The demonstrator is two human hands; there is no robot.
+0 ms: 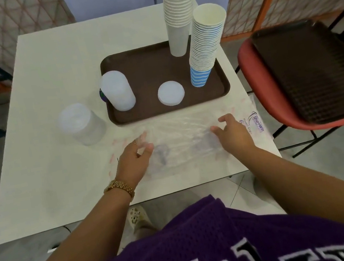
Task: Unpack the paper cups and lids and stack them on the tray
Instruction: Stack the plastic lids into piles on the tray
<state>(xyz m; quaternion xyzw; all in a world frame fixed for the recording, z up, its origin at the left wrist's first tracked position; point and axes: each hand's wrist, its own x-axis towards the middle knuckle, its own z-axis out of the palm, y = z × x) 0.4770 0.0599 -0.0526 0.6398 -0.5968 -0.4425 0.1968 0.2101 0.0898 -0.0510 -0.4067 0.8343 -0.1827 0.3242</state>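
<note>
A brown tray (152,70) lies on the white table (44,71). On it stand a tall stack of white paper cups (177,16), a leaning stack of blue-striped cups (205,46), a tall stack of white lids (118,90) and a short lid stack (170,93). Another lid stack (81,124) stands on the table left of the tray. An empty clear plastic bag (181,135) lies flat in front of the tray. My left hand (135,156) pinches the bag's left part. My right hand (227,130) hovers over its right part with loosely curled fingers, holding nothing.
A red chair (257,94) to the right of the table carries a second dark tray (310,70). Folding lattice screens stand behind the table. The bag's printed end hangs over the table's right edge.
</note>
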